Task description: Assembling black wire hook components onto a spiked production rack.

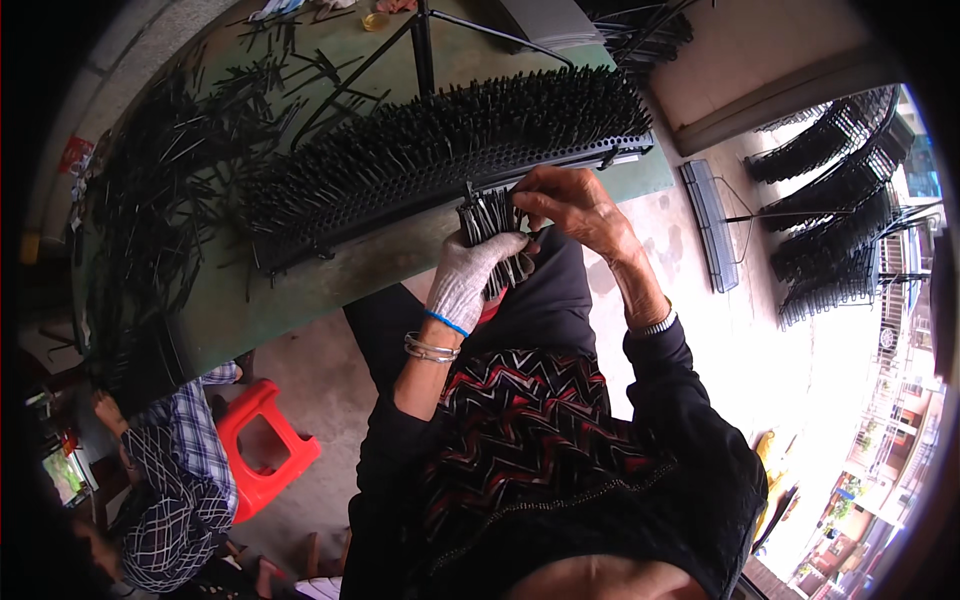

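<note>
My left hand (468, 277), in a pale knit glove with a blue cuff, is wrapped round a bundle of thin black sticks (488, 218). Bare, my right hand (577, 205) pinches with thumb and fingertips at the bundle's right upper side; what sits between those fingertips is too small to make out. Just beyond both hands stands a long black perforated rack (400, 190). Dense rows of black sticks (480, 115) stand up out of its holes, tilted at various angles.
Loose black sticks (190, 150) lie heaped across the green table (230, 335) at left. A metal stand (424, 50) rises behind the rack. At lower left, a person in plaid (185, 470) is beside a red plastic stool (262, 450). Another rack (708, 225) and black stacks (830, 220) stand at right.
</note>
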The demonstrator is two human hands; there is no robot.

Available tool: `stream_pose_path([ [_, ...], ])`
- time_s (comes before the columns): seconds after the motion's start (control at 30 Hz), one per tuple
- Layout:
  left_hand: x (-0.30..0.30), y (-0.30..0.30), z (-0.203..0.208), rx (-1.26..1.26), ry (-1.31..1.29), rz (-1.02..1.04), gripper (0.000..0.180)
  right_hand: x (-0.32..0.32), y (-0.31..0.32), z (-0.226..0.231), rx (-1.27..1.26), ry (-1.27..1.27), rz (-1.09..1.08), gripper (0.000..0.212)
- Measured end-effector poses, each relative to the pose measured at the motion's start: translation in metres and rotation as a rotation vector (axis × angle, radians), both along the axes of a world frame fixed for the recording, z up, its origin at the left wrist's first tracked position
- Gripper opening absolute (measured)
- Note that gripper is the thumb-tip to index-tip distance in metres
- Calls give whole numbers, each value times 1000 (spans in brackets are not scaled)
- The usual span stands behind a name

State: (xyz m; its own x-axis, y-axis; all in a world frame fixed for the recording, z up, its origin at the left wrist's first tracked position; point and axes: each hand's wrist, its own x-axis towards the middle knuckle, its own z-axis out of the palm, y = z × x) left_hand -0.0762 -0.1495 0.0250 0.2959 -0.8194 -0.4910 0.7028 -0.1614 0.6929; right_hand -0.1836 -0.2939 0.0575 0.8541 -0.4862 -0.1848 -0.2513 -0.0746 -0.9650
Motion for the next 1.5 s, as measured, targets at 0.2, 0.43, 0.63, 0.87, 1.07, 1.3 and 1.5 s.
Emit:
stream_pose_path([
  [0.2,-1,-1,-13,-40,185,19,19,-1,1,2,-22,35,-74,17],
  [0.43,13,-8,-30,-28,384,62,25,0,-8,14,-191,-194,-451,15],
  [0.63,11,-19,-32,-140,484,37,22,12,-27,-2,-793,-178,-660,8],
  [0.87,6,-17,-45,-77,475,143,17,15,-29,-14,-943,-181,-578,7],
  [1.07,6,-11,-35,-82,376,142,13,14,-25,-11,-942,-151,-525,8],
  [1.3,4,-9,-29,-54,407,128,11,16,-38,-4,-1028,-132,-434,11],
  [1.5,-1,-4,-31,-105,423,147,14,25,-41,-9,-1127,56,-413,9],
])
